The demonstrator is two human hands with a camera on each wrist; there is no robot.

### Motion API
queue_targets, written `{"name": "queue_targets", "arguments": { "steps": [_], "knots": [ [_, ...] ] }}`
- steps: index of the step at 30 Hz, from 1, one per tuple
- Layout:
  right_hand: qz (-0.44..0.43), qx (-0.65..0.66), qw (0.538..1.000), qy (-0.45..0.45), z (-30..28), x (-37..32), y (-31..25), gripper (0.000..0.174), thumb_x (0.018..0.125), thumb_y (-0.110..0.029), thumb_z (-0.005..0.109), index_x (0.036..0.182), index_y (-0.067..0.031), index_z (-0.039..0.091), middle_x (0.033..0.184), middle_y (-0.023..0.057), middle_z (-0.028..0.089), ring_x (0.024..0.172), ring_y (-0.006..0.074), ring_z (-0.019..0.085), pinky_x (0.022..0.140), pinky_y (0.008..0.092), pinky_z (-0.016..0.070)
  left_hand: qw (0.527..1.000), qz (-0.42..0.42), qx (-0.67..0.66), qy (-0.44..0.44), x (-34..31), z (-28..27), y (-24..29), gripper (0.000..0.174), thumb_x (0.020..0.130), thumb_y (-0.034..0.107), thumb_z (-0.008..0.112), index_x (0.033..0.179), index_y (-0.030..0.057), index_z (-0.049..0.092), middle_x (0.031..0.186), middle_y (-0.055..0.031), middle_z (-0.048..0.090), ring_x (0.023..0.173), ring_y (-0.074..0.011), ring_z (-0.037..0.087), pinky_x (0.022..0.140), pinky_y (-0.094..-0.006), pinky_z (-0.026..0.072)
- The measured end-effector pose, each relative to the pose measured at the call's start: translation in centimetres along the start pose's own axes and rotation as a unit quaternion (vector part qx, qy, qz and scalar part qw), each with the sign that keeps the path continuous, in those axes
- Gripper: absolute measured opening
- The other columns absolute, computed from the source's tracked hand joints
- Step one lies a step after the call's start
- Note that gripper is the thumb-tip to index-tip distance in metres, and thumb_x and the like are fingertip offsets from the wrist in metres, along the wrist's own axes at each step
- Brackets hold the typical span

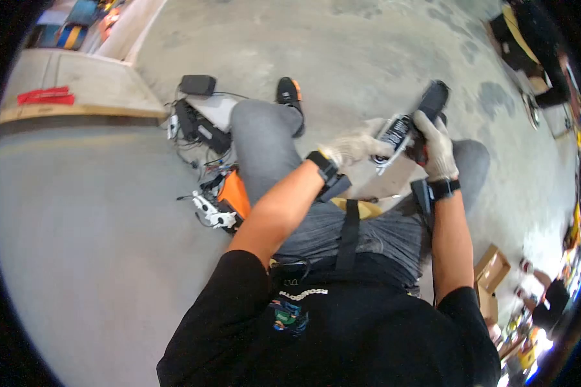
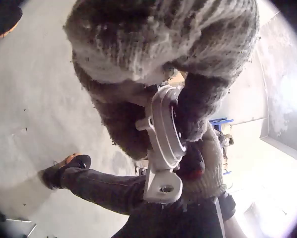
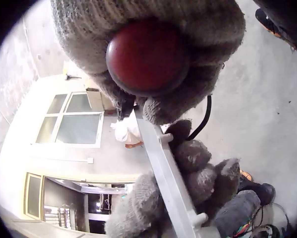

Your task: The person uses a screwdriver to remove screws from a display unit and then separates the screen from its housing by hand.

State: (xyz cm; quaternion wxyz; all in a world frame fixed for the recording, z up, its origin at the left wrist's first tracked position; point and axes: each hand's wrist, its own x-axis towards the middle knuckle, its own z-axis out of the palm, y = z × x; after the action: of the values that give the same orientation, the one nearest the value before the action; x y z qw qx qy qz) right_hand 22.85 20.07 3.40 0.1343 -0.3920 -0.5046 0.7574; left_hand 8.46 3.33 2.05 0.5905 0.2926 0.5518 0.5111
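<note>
Both hands wear pale knitted gloves. My left hand (image 1: 352,148) pinches a white plastic part, which shows a round ringed body (image 2: 163,131) and a flat lug with a hole (image 2: 165,188). From the right wrist it appears as a long pale bar (image 3: 163,168) with small pegs, the left fingers (image 3: 198,168) around it. My right hand (image 1: 438,151) grips a dark tool (image 1: 434,97) with a rounded red end (image 3: 148,57); its exact kind I cannot tell. The tool overlaps the upper end of the white part in the right wrist view.
The person sits with grey-trousered legs (image 1: 261,135) spread. By the left leg lie a black box (image 1: 198,84), tangled wires, an orange piece (image 1: 234,193) and white brackets (image 1: 213,209). A red object (image 1: 45,96) lies on the wooden-edged board at upper left. A cardboard box (image 1: 490,271) stands right.
</note>
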Motion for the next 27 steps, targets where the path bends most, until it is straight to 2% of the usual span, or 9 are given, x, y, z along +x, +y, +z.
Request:
{"name": "queue_targets", "arguments": {
  "steps": [3, 5, 6, 9, 11, 13, 17, 22, 27],
  "knots": [
    [-0.021, 0.017, 0.999, 0.021, 0.5, -0.1, -0.1, 0.035, 0.096, -0.027, 0.071, 0.119, -0.0019, 0.063, 0.096, 0.0019, 0.066, 0.081, 0.0119, 0.062, 0.071, 0.0283, 0.0519, 0.999, 0.016, -0.046, -0.006, 0.6, 0.1, -1.4, 0.062, 0.091, 0.025, 0.074, 0.141, -0.0031, 0.051, 0.119, -0.0088, 0.066, 0.104, -0.0161, 0.062, 0.092, -0.0296, 0.0507],
    [-0.019, -0.026, 0.999, 0.008, 0.2, -0.1, -0.2, 0.034, 0.097, -0.027, 0.07, 0.118, -0.0021, 0.063, 0.095, 0.0028, 0.066, 0.079, 0.0122, 0.062, 0.069, 0.0276, 0.0513, 0.995, 0.011, -0.095, 0.036, 0.2, 0.7, -1.1, 0.06, 0.097, 0.038, 0.07, 0.137, -0.0037, 0.055, 0.116, -0.0082, 0.066, 0.101, -0.0148, 0.062, 0.087, -0.0294, 0.051],
    [-0.024, -0.033, 0.999, 0.003, 0.4, -0.1, -0.3, 0.033, 0.097, -0.028, 0.07, 0.117, -0.0026, 0.063, 0.094, 0.0029, 0.066, 0.078, 0.0121, 0.061, 0.068, 0.0274, 0.0508, 0.998, -0.025, -0.042, 0.045, 0.5, 0.4, -1.3, 0.06, 0.1, 0.049, 0.065, 0.134, -0.0004, 0.06, 0.109, -0.0058, 0.067, 0.096, -0.0138, 0.061, 0.082, -0.0292, 0.05],
    [-0.012, -0.06, 0.998, -0.035, 0.5, 0.0, -0.2, 0.032, 0.096, -0.028, 0.071, 0.116, -0.0032, 0.064, 0.095, 0.0024, 0.066, 0.078, 0.0123, 0.061, 0.069, 0.0278, 0.0504, 0.997, -0.03, -0.056, 0.037, 1.1, 0.5, -2.0, 0.056, 0.1, 0.052, 0.064, 0.128, 0.0034, 0.065, 0.103, -0.004, 0.068, 0.092, -0.0137, 0.061, 0.079, -0.0304, 0.0489],
    [-0.029, -0.078, 0.995, -0.047, 1.1, -0.1, -0.1, 0.033, 0.096, -0.028, 0.071, 0.116, -0.0034, 0.064, 0.096, 0.0021, 0.067, 0.08, 0.0129, 0.062, 0.072, 0.0286, 0.0508, 0.998, -0.038, 0.02, 0.055, 0.9, 0.2, -1.6, 0.059, 0.099, 0.06, 0.06, 0.124, 0.0066, 0.068, 0.098, -0.0057, 0.071, 0.089, -0.0168, 0.062, 0.078, -0.0335, 0.049],
    [-0.02, -0.092, 0.994, -0.045, 1.1, -0.2, -0.1, 0.033, 0.096, -0.028, 0.071, 0.117, -0.0031, 0.065, 0.097, 0.0021, 0.068, 0.082, 0.0133, 0.062, 0.075, 0.0293, 0.0511, 0.976, -0.106, 0.175, 0.079, -0.2, 0.3, 1.0, 0.065, 0.097, 0.066, 0.056, 0.118, 0.0064, 0.07, 0.097, -0.0097, 0.072, 0.087, -0.0206, 0.064, 0.077, -0.0365, 0.0492],
    [-0.01, -0.11, 0.994, -0.027, 1.6, -0.6, -0.4, 0.03, 0.096, -0.027, 0.07, 0.113, -0.0034, 0.064, 0.094, 0.0029, 0.067, 0.077, 0.0136, 0.062, 0.069, 0.0288, 0.0514, 0.979, -0.055, 0.168, 0.103, 1.0, 0.1, -1.5, 0.06, 0.095, 0.061, 0.059, 0.111, 0.0055, 0.073, 0.093, -0.0108, 0.073, 0.085, -0.0212, 0.065, 0.077, -0.0369, 0.0493],
    [-0.01, -0.047, 0.999, -0.021, 1.1, -0.8, -0.1, 0.028, 0.097, -0.029, 0.069, 0.114, -0.0069, 0.062, 0.089, 0.0031, 0.066, 0.064, 0.0136, 0.061, 0.055, 0.0289, 0.0516, 0.986, -0.052, 0.135, 0.082, 0.0, 0.1, 0.3, 0.048, 0.09, 0.05, 0.068, 0.107, 0.0053, 0.074, 0.086, -0.0091, 0.073, 0.078, -0.0202, 0.065, 0.073, -0.035, 0.0494],
    [0.008, 0.01, 1.0, -0.006, 1.3, -1.2, -0.6, 0.027, 0.098, -0.03, 0.069, 0.114, -0.0096, 0.062, 0.087, 0.002, 0.065, 0.064, 0.0152, 0.063, 0.053, 0.0314, 0.0521, 0.988, -0.002, 0.148, 0.045, -1.2, 0.3, 1.8, 0.04, 0.082, 0.037, 0.076, 0.098, 0.0004, 0.071, 0.08, -0.0098, 0.071, 0.073, -0.0201, 0.066, 0.068, -0.0367, 0.0499]
  ]
}}
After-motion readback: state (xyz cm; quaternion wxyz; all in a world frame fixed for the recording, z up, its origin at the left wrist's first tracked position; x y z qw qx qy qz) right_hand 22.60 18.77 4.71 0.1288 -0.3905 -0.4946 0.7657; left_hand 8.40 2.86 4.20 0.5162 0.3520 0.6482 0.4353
